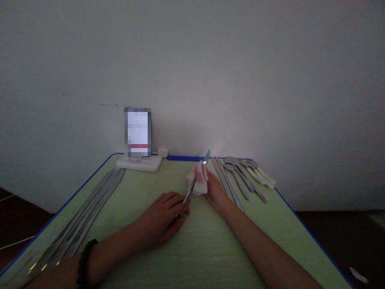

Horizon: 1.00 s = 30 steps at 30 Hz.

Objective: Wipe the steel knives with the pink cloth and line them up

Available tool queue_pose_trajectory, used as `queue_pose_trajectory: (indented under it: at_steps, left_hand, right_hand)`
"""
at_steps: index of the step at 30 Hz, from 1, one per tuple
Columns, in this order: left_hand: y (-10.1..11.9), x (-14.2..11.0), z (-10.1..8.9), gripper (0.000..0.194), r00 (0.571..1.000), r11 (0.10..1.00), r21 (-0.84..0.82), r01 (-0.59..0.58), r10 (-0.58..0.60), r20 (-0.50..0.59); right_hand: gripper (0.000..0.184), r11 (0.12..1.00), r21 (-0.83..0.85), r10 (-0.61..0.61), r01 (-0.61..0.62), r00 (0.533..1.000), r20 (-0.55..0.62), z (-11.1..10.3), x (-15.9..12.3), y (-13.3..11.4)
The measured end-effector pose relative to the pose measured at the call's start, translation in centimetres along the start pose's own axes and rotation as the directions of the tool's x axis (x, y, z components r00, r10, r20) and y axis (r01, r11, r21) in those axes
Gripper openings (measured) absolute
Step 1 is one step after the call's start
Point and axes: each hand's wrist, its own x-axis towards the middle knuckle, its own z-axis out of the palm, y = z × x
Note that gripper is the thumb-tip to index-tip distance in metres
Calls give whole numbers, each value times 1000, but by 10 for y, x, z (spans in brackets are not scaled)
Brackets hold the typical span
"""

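Gripping table knife (188, 195) in left hand (168, 212), pinching pink-white cloth (200, 182) around it with right hand (217, 192); seemingly partway through this piece; cannot tell finished from untouched among knives (112, 185) left of hands or mixed cutlery (229, 160) to right.

Likely a room in a home: small green table (168, 180) against plain, marked wall (192, 80); household cutlery (237, 172) laid out; dark floor (339, 233) alongside.
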Motion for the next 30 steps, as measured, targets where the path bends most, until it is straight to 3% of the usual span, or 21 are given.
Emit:
queue_pose_trajectory:
  at_steps: [3, 7, 14, 18, 25, 28, 30]
  left_hand:
    - [1, 0, -1, 27, 998, 999, -6, -44, 45, 49]
    - [-1, -2, 1, 36, 995, 996, -20, -86, 87, 54]
    - [0, -2, 0, 36, 993, 998, -19, -68, 70, 94]
    - [0, -2, 1, 36, 996, 997, -40, -63, 66, 61]
    - [-6, -5, 9, 44, 1000, 998, -57, -11, 11, -4]
    - [-8, -6, 13, 45, 1000, 998, -51, 21, -21, -11]
    - [-10, -7, 14, 45, 999, 998, -54, 23, -24, -25]
  right_hand:
    - [23, 998, 53, -40, 42, 999, -33, 0, 2, -1]
    - [25, 1000, -6, -23, 23, 1000, -4, 2, 2, -1]
    - [30, 991, -122, -56, 51, 998, -35, 2, 2, 3]
    - [30, 979, -191, -66, 64, 998, -3, -1, 4, 4]
    - [35, 998, -56, -36, 34, 999, -33, -2, 6, 5]
    - [52, 999, 7, 39, -39, 998, 51, 0, 3, 2]
    - [54, 999, -34, 41, -37, 992, 121, 1, 0, -1]
